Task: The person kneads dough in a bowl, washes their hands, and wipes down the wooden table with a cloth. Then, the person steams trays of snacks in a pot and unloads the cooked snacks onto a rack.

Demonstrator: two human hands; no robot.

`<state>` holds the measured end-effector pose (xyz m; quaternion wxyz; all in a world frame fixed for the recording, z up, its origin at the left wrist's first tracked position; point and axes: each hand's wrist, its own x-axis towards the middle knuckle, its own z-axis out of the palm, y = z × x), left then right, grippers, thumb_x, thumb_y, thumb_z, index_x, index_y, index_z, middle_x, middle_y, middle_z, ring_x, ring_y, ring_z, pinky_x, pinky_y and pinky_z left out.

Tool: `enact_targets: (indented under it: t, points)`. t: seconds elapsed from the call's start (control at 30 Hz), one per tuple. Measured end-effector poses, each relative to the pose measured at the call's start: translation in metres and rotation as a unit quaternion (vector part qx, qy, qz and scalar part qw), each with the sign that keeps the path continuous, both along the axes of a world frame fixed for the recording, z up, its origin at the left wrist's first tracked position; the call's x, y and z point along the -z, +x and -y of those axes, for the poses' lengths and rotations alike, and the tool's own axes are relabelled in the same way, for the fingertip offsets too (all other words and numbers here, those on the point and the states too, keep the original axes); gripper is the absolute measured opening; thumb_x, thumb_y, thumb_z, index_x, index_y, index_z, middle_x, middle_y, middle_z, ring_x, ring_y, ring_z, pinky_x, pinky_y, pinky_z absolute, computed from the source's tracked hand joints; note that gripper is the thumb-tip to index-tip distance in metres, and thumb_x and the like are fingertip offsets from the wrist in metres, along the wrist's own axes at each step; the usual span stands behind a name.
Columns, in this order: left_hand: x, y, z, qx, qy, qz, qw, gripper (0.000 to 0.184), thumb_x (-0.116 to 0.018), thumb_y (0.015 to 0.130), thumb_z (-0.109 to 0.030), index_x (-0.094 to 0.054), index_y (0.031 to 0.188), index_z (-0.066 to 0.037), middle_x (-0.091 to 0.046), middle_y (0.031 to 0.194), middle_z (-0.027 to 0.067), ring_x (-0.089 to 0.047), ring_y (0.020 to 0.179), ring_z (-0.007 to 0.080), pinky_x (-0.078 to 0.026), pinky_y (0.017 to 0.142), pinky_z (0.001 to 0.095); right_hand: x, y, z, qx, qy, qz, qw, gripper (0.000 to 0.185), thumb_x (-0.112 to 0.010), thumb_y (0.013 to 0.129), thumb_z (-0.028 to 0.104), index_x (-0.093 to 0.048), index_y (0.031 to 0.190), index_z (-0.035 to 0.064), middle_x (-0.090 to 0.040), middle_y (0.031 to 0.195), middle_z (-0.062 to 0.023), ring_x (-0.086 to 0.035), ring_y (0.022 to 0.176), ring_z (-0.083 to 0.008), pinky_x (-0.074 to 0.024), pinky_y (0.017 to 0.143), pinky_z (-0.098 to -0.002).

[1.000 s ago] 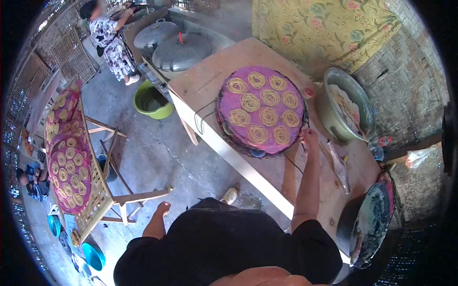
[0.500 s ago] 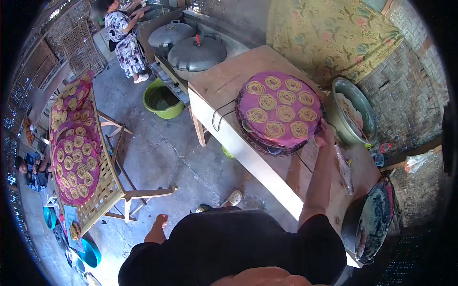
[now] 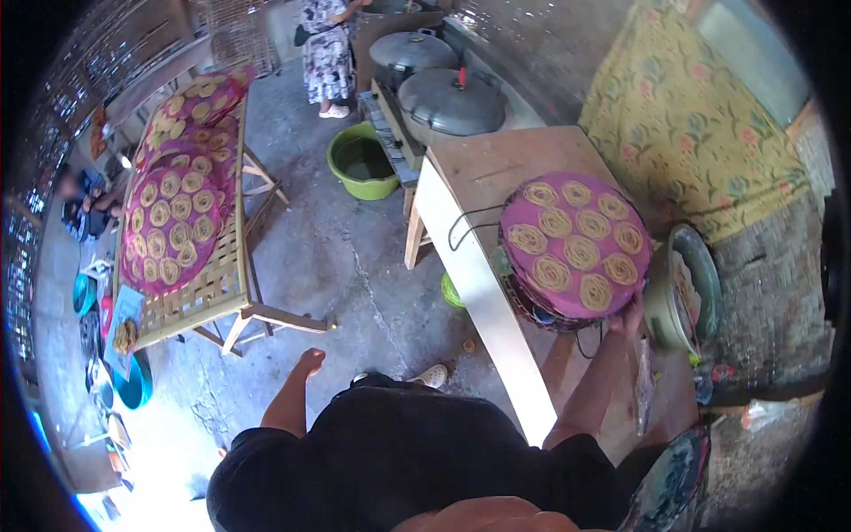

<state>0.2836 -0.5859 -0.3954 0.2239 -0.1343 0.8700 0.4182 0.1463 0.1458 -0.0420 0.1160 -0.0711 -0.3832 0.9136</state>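
Observation:
A round tray (image 3: 576, 244) covered in pink cloth bears several coiled yellow rounds and sits on the wooden table (image 3: 479, 155). At its near right edge is my right hand (image 3: 626, 319), its fingers on the rim and partly hidden by it. My left hand (image 3: 310, 362) hangs over the floor, away from any object, with its fingers curled. Below the tray's rim a dark wire loop sticks out to the left.
A slatted bamboo rack (image 3: 232, 282) with pink cloths and coils stands at left. Two lidded pots (image 3: 452, 102) and a green basin (image 3: 363, 160) lie ahead. A large tub (image 3: 665, 293) is at right. One person (image 3: 328, 53) stands far back; another (image 3: 84, 208) sits far left.
The view has turned left, so the table and tray appear farther right and the rack shows more fully. My right hand stays at the tray's rim.

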Motion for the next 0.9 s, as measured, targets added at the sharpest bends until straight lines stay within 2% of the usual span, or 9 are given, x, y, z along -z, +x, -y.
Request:
enact_targets:
  t: [0.07, 0.17, 0.2, 0.27, 0.37, 0.47, 0.63, 0.83, 0.9]
  points:
    - [0.001, -0.01, -0.016, -0.025, 0.022, 0.003, 0.999, 0.025, -0.053, 0.084, -0.032, -0.064, 0.078, -0.01, -0.06, 0.069, 0.0142, -0.053, 0.059, 0.0266, -0.046, 0.061, 0.0436, 0.002, 0.003, 0.001, -0.019, -0.013, -0.013, 1.0, 0.048, -0.047, 0.096, 0.037, -0.044, 0.134, 0.007, -0.05, 0.134, -0.0113, -0.047, 0.123, -0.0282, -0.0368, 0.105, -0.0462]
    - [-0.076, -0.047, -0.078, -0.141, 0.321, 0.129, 0.928, 0.039, -0.058, 0.089, -0.038, -0.052, 0.118, -0.014, -0.054, 0.113, 0.0059, -0.054, 0.095, 0.0203, -0.045, 0.082, 0.0394, -0.021, 0.01, 0.03, -0.084, -0.056, -0.011, 0.995, 0.048, -0.046, 0.096, 0.035, -0.042, 0.135, 0.007, -0.048, 0.136, -0.0115, -0.045, 0.125, -0.0294, -0.037, 0.105, -0.0482]
    - [-0.104, -0.065, -0.107, -0.136, 0.434, 0.135, 0.88, 0.054, -0.056, 0.091, -0.041, -0.04, 0.136, -0.016, -0.045, 0.135, 0.004, -0.049, 0.115, 0.0202, -0.041, 0.096, 0.0395, -0.025, 0.009, 0.04, -0.056, -0.061, 0.013, 0.996, 0.048, -0.046, 0.096, 0.034, -0.041, 0.135, 0.0069, -0.046, 0.137, -0.0115, -0.044, 0.125, -0.0298, -0.037, 0.104, -0.0489]
    - [-0.17, -0.108, -0.168, -0.143, 0.646, 0.173, 0.73, 0.07, -0.055, 0.089, -0.051, -0.027, 0.144, -0.019, -0.044, 0.137, 0.0063, -0.048, 0.121, 0.0291, -0.038, 0.101, 0.0464, -0.044, 0.0, 0.076, -0.05, -0.065, 0.04, 0.996, 0.048, -0.045, 0.096, 0.034, -0.04, 0.136, 0.0068, -0.045, 0.138, -0.0115, -0.044, 0.126, -0.0302, -0.0371, 0.104, -0.0497]
    - [-0.272, -0.142, -0.199, -0.134, 0.771, 0.082, 0.617, 0.073, -0.049, 0.088, -0.058, -0.029, 0.143, -0.015, -0.04, 0.142, 0.0102, -0.046, 0.124, 0.0288, -0.035, 0.105, 0.0489, -0.096, -0.017, 0.17, -0.302, -0.038, -0.003, 0.952, 0.048, -0.046, 0.096, 0.034, -0.042, 0.135, 0.007, -0.045, 0.138, -0.0121, -0.045, 0.125, -0.029, -0.0376, 0.105, -0.0472]
    - [-0.334, -0.136, -0.14, -0.147, 0.82, -0.034, 0.552, 0.073, -0.038, 0.09, -0.062, -0.03, 0.142, -0.012, -0.041, 0.142, 0.011, -0.043, 0.127, 0.0291, -0.033, 0.108, 0.0483, -0.113, -0.057, 0.256, -0.167, -0.047, 0.096, 0.98, 0.048, -0.045, 0.096, 0.035, -0.042, 0.135, 0.0069, -0.045, 0.137, -0.0125, -0.046, 0.124, -0.0283, -0.0381, 0.105, -0.0454]
    - [-0.429, -0.092, 0.007, -0.213, 0.707, -0.342, 0.581, 0.068, -0.027, 0.094, -0.06, -0.03, 0.143, -0.013, -0.041, 0.142, 0.0128, -0.04, 0.13, 0.029, -0.03, 0.109, 0.0496, -0.148, -0.134, 0.468, -0.443, -0.052, -0.055, 0.893, 0.044, -0.047, 0.097, 0.031, -0.045, 0.132, 0.0048, -0.05, 0.132, -0.012, -0.05, 0.12, -0.0262, -0.0406, 0.103, -0.0438]
    - [-0.353, 0.019, 0.128, -0.491, 0.553, -0.448, 0.503, 0.058, -0.03, 0.097, -0.053, -0.031, 0.143, -0.018, -0.038, 0.144, 0.0061, -0.038, 0.128, 0.0267, -0.031, 0.104, 0.0454, -0.071, -0.247, 0.621, -0.503, 0.272, -0.036, 0.82, 0.032, -0.047, 0.097, 0.03, -0.055, 0.118, 0.0064, -0.057, 0.123, -0.0118, -0.06, 0.103, -0.0223, -0.0547, 0.082, -0.0361]
    - [-0.3, 0.073, 0.13, -0.535, 0.528, -0.394, 0.528, 0.057, -0.034, 0.096, -0.052, -0.033, 0.143, -0.019, -0.037, 0.145, 0.0041, -0.04, 0.126, 0.0262, -0.033, 0.103, 0.0434, -0.063, -0.234, 0.596, -0.418, 0.17, 0.026, 0.892, 0.028, -0.05, 0.096, 0.026, -0.053, 0.116, 0.0068, -0.059, 0.113, -0.0098, -0.062, 0.098, -0.0231, -0.0573, 0.075, -0.0422]
